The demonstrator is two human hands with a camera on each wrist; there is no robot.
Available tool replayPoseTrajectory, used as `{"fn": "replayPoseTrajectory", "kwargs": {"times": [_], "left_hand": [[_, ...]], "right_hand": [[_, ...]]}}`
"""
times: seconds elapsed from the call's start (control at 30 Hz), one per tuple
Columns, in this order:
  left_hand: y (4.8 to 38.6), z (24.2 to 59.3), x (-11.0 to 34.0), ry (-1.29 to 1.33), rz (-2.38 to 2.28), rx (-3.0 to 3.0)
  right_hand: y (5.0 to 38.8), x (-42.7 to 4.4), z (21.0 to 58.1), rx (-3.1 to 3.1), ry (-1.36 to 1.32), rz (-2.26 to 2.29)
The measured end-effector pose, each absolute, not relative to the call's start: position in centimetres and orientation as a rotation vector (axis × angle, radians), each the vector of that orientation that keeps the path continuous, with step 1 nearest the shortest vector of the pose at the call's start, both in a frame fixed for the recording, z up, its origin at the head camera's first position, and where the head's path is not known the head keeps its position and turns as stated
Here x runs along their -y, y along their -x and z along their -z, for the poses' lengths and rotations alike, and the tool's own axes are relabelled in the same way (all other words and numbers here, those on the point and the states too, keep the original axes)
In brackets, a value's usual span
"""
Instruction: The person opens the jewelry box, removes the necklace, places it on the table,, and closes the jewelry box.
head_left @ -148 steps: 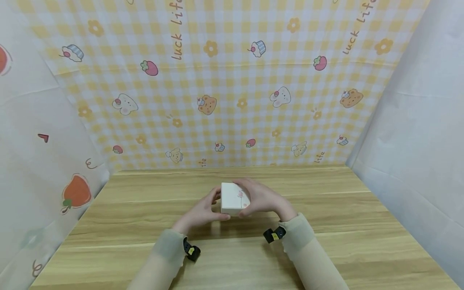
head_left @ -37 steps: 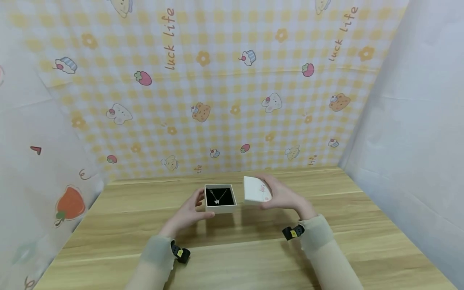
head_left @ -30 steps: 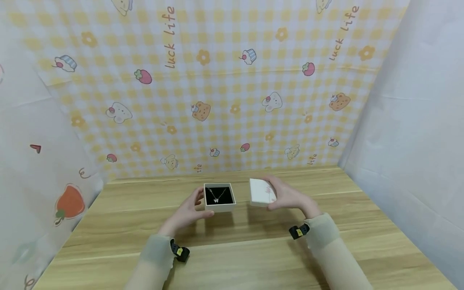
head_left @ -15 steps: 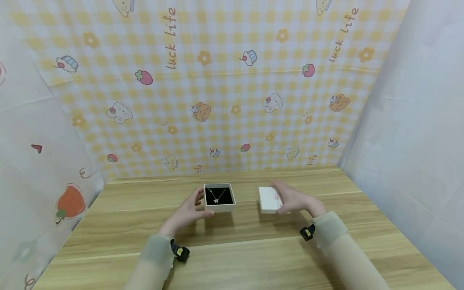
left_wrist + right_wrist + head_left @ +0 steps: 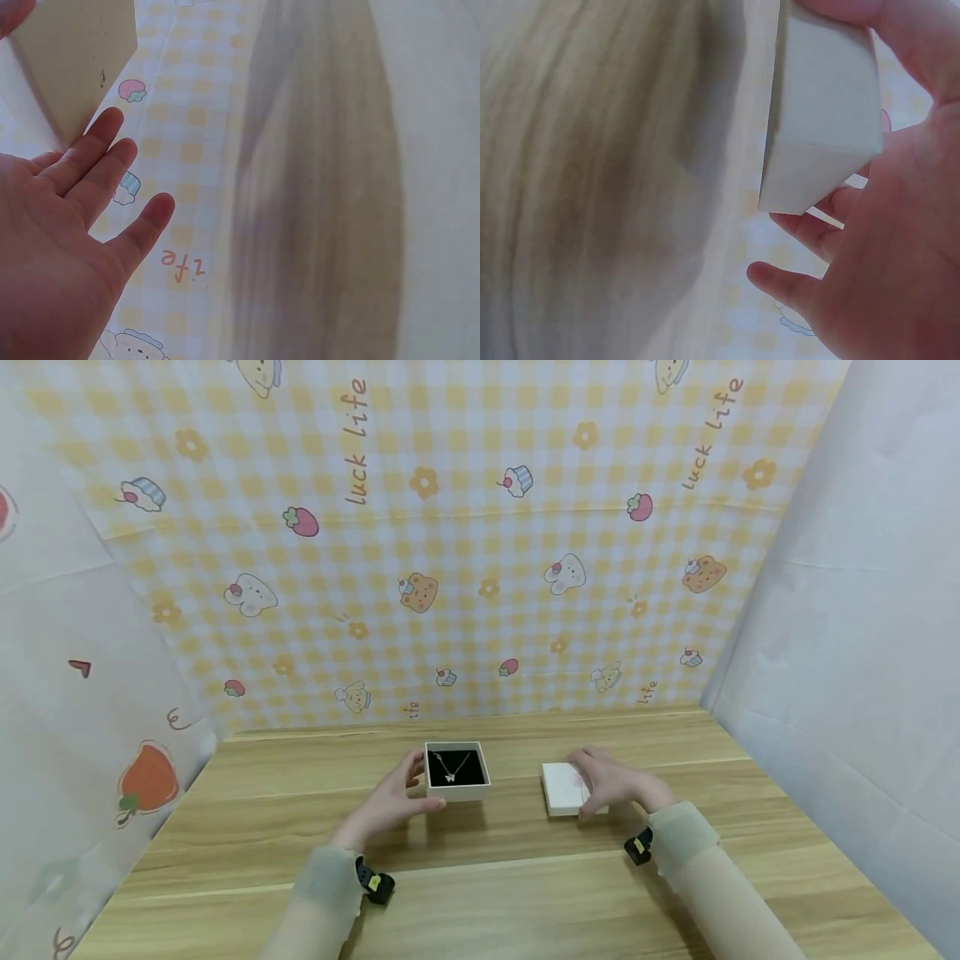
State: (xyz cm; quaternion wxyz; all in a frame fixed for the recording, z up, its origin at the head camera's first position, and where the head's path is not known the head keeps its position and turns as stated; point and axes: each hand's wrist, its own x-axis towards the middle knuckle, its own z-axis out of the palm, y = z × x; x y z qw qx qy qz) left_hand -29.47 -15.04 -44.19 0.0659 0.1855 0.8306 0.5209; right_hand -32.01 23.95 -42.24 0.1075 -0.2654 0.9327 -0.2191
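In the head view, my left hand [image 5: 393,800] grips a small white box base [image 5: 459,793] between thumb and fingers, held above the table. A fine necklace with a small pendant [image 5: 450,777] lies on the black insert inside it. The left wrist view shows the underside of the box [image 5: 79,60] at the upper left, with several fingers of the hand [image 5: 67,240] spread below. To the right, my right hand [image 5: 615,783] pinches the white lid [image 5: 561,789], low at the table surface. In the right wrist view the lid [image 5: 825,97] sits between thumb and fingers of the hand [image 5: 892,240].
A wooden table [image 5: 480,902] spans the front. Behind it hangs a yellow checked cloth [image 5: 480,543] with cartoon prints. White cloths [image 5: 847,635] stand at the left and right sides. Each wrist bears a small black camera, such as the left one [image 5: 377,885].
My right hand has moved right and down to the table with the lid, which earlier covered the box. The box stays in my left hand, nearly unmoved over the last second.
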Motion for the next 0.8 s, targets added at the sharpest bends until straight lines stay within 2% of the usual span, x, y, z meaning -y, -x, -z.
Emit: {"fn": "replayPoseTrajectory", "kwargs": {"times": [0.33, 0.8], "left_hand": [[29.3, 44.2, 15.1, -0.537, -1.568, -2.498], [29.3, 44.3, 15.0, -0.541, -1.572, -2.484]], "right_hand": [[32.6, -23.9, 43.6, -2.74, 0.739, 0.617], [32.7, -23.8, 43.6, -2.702, 0.706, 0.619]]}}
